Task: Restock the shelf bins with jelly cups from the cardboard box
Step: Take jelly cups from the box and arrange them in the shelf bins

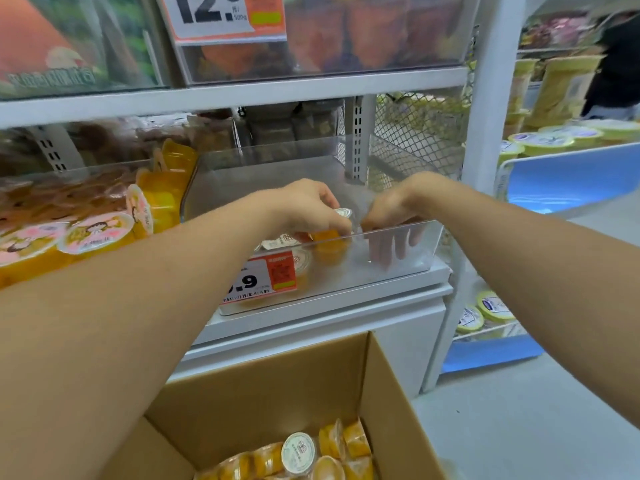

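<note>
Placing step in hand: both hands are reached over the front wall of the clear shelf bin [398, 251], which is being loaded with jelly cups. The left hand [308, 209] is seen closed around a small white-lidded jelly cup [343, 213], held just above the cups already in the bin; another orange cup [327, 237] sits right under its fingers, and whether that one is also gripped cannot be told. The right hand [391, 211] is dipped inside the bin with fingers [398, 245] pointing down behind the clear wall; nothing is seen in its grip, and whether it is curled on a cup cannot be told. The bin is judged barely started: a few cups are lying at its left front behind the price tag [263, 280], the rest of the floor is bare. The cardboard box [304, 386] stands on the floor below the shelf, open, with a heap of orange cups [301, 455] left in it. The neighbouring bin [166, 188] on the left is seen packed with larger yellow cups. Next move judged: held cup to be released among the others, then hands to be brought down to the box for more; many trips left.
</note>
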